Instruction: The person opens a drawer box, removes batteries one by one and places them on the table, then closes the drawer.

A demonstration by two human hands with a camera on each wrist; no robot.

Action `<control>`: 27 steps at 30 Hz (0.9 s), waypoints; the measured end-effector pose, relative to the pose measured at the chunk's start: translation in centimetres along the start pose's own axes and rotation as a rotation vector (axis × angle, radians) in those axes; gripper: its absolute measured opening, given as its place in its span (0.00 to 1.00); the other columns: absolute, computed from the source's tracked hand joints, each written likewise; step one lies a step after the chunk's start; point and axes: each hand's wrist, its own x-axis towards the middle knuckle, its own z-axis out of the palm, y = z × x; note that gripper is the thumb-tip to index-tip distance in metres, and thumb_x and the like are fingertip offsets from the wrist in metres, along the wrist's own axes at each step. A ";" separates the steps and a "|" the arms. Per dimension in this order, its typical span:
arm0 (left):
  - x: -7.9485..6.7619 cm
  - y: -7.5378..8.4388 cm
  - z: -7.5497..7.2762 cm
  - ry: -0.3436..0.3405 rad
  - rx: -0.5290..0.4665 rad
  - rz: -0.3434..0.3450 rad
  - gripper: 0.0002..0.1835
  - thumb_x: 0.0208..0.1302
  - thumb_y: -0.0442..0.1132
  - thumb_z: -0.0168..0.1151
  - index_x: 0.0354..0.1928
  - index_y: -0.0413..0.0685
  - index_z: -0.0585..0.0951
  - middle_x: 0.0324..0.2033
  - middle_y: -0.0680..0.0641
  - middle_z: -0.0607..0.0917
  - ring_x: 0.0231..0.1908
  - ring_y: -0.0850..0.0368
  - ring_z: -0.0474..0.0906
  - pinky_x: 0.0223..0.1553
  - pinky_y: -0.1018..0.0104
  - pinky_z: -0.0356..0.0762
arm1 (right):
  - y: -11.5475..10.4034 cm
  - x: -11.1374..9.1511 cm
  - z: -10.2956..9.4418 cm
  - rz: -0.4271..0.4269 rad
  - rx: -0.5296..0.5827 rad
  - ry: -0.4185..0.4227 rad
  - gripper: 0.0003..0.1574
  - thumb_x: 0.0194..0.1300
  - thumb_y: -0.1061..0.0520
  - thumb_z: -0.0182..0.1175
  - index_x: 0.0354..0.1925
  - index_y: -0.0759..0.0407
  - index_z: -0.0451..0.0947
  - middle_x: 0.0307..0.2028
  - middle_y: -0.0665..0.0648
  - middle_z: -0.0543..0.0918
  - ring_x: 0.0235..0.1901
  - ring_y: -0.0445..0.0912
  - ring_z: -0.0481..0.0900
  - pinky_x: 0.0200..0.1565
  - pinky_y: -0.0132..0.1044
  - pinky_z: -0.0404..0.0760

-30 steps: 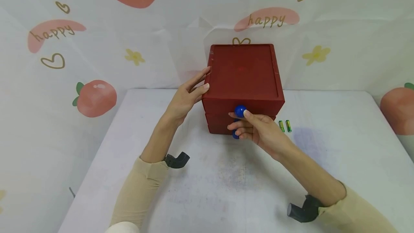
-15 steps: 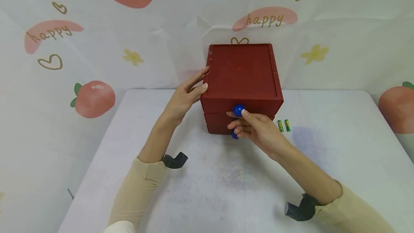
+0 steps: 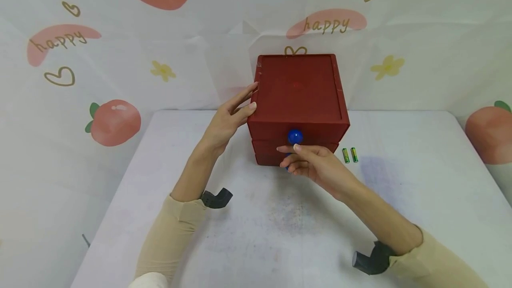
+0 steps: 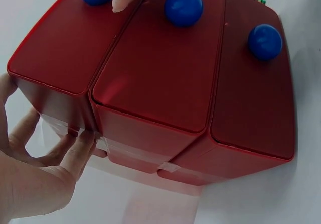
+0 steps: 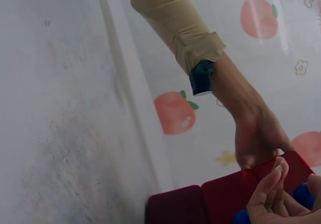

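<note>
A dark red cabinet (image 3: pixel 298 88) with three stacked drawers stands against the back wall; its drawer fronts sit flush in the left wrist view. Each front carries a round blue knob: the top knob (image 3: pixel 295 136), the middle knob (image 4: pixel 183 7) and the bottom knob (image 4: pixel 265 42). My left hand (image 3: pixel 226 123) rests its extended fingers against the cabinet's left side and upper edge. My right hand (image 3: pixel 316 163) is in front of the drawers, fingers loosely bent, thumb tip just under the top knob. In the head view it covers the middle knob and most of the bottom one.
Two small green batteries (image 3: pixel 350 155) lie on the white table (image 3: pixel 248 234), right of the cabinet. A white sheet (image 3: pixel 224 34) printed with fruit and flowers hangs behind. Dark angled mounts sit on both wrists, including the right mount (image 3: pixel 374 259).
My right thumb and index finger have come off the top knob and dropped slightly below it. The left hand keeps its place on the cabinet's side.
</note>
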 end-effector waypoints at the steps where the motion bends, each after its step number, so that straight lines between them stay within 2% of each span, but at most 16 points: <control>1: 0.0 0.0 0.0 0.000 0.003 0.000 0.28 0.72 0.46 0.59 0.71 0.69 0.69 0.68 0.56 0.69 0.63 0.51 0.71 0.66 0.51 0.66 | 0.1 -0.1 -0.1 0.002 -0.011 -0.009 0.34 0.77 0.45 0.51 0.63 0.72 0.71 0.42 0.59 0.86 0.40 0.46 0.81 0.49 0.35 0.82; 8: 0.0 0.3 0.1 0.019 0.047 0.017 0.28 0.71 0.47 0.60 0.71 0.69 0.70 0.68 0.57 0.70 0.62 0.51 0.72 0.65 0.51 0.67 | 1.1 -0.5 -0.3 -0.009 -0.038 -0.052 0.27 0.77 0.45 0.51 0.59 0.64 0.78 0.46 0.64 0.85 0.40 0.47 0.82 0.49 0.39 0.82; 13: 0.0 0.3 0.1 0.015 0.066 0.033 0.27 0.73 0.44 0.58 0.72 0.68 0.69 0.68 0.57 0.70 0.62 0.51 0.73 0.66 0.54 0.67 | 2.0 -0.6 -0.5 0.008 -0.052 -0.054 0.29 0.77 0.44 0.51 0.59 0.66 0.77 0.47 0.66 0.84 0.39 0.46 0.81 0.50 0.40 0.82; 20: 0.0 0.4 0.2 0.009 0.095 0.036 0.27 0.73 0.46 0.58 0.72 0.71 0.69 0.69 0.59 0.69 0.61 0.52 0.74 0.65 0.56 0.68 | 3.2 -0.6 -0.8 0.027 -0.053 -0.054 0.27 0.77 0.46 0.51 0.59 0.65 0.77 0.47 0.65 0.84 0.40 0.46 0.82 0.49 0.40 0.82; 27: -0.1 0.3 0.3 0.001 0.103 0.037 0.27 0.73 0.46 0.57 0.72 0.70 0.68 0.69 0.59 0.68 0.61 0.53 0.74 0.66 0.56 0.66 | 4.3 -0.4 -1.0 0.056 -0.032 -0.026 0.32 0.77 0.43 0.49 0.60 0.69 0.75 0.47 0.65 0.84 0.40 0.48 0.82 0.47 0.37 0.82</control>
